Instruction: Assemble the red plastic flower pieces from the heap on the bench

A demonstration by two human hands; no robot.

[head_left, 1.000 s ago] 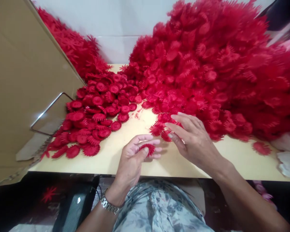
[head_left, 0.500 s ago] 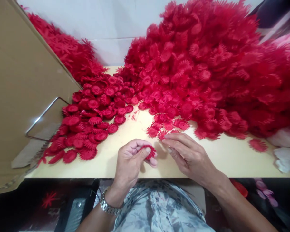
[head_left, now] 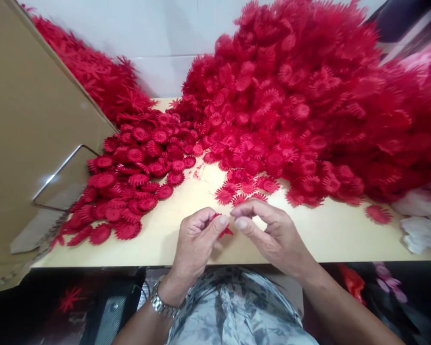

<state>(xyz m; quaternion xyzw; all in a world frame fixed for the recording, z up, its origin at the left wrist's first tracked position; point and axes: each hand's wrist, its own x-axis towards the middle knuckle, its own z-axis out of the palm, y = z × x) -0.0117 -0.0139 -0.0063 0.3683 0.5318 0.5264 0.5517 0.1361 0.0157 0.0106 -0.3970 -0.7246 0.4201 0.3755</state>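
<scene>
Between the thumb and fingers of my left hand [head_left: 197, 237] is a small red fringed flower piece [head_left: 225, 229]. It is tilted, with pointed petals showing below the thumb and the rest hidden by my fingers. Just to its right, my right hand [head_left: 269, 235] makes a pinch, thumb and forefinger tips close together. Whether anything sits in that pinch is too small to tell. Beyond the right hand lie loose red flower pieces [head_left: 240, 199], flat on the table [head_left: 187, 215].
A large heap of red flower pieces [head_left: 273, 110] fills the back and right. Thicker-looking red discs [head_left: 129, 206] are piled at left beside a cardboard sheet [head_left: 50, 120] and a bent metal rod [head_left: 57, 173]. White crumpled material [head_left: 422, 234] lies at the right edge.
My right hand has moved left, close to the flower piece, and its thumb and forefinger have come together. The piece in my left hand has turned from facing up to tilted.
</scene>
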